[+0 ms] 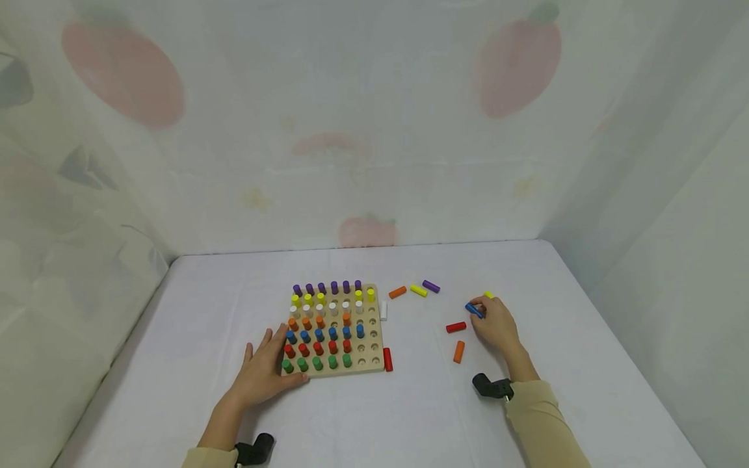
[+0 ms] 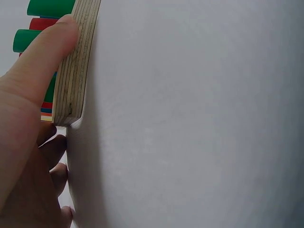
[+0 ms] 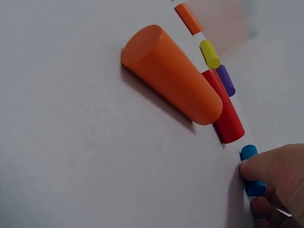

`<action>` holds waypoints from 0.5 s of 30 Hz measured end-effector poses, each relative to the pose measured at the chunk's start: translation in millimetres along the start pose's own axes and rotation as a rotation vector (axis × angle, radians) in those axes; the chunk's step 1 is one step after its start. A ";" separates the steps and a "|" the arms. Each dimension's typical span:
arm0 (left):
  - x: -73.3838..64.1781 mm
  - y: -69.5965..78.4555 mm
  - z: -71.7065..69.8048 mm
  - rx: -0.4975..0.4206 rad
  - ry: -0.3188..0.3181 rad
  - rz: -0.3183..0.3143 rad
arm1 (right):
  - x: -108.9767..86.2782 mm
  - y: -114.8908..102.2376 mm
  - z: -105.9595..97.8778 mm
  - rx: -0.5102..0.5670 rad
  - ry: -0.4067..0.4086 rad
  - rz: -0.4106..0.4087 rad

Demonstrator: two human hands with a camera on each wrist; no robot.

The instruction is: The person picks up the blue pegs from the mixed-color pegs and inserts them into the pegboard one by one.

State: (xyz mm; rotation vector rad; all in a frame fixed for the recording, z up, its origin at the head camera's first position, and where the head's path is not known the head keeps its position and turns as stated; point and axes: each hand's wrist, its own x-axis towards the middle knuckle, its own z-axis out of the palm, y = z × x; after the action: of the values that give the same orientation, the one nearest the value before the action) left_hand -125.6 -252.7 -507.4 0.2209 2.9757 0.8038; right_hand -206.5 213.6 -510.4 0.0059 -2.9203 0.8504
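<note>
A wooden pegboard (image 1: 367, 365) bears rows of purple, yellow, white, orange, blue, red and green pegs, with bare holes toward its right side. My left hand (image 1: 260, 377) rests at the board's near left corner, thumb against the front edge and the other fingers spread along the left side. In the left wrist view the thumb (image 2: 52, 50) lies on the layered wood edge. Out to the right, my right hand (image 1: 496, 323) pinches a blue peg (image 1: 474, 311) between thumb and fingers, low over the table. A yellow peg (image 1: 488, 294) lies just beyond that hand, partly hidden.
Loose pegs lie right of the board: a white peg (image 1: 383, 311) and a red peg (image 1: 388, 359) beside its edge, and orange (image 1: 397, 292), yellow (image 1: 418, 290) and purple (image 1: 431, 286) pegs farther back. Another red peg (image 1: 456, 327) and orange peg (image 1: 459, 351) lie near my right hand.
</note>
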 end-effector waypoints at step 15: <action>-0.2 0.2 -1.1 -0.006 -0.014 -0.008 | -2.9 -5.9 -2.3 0.020 0.017 0.012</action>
State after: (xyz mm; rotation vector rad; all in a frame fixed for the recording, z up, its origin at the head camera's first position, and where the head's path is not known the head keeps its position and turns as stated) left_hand -125.5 -253.1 -506.3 0.2136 2.9588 0.8067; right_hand -203.2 209.7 -505.6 -0.0177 -2.8991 0.8775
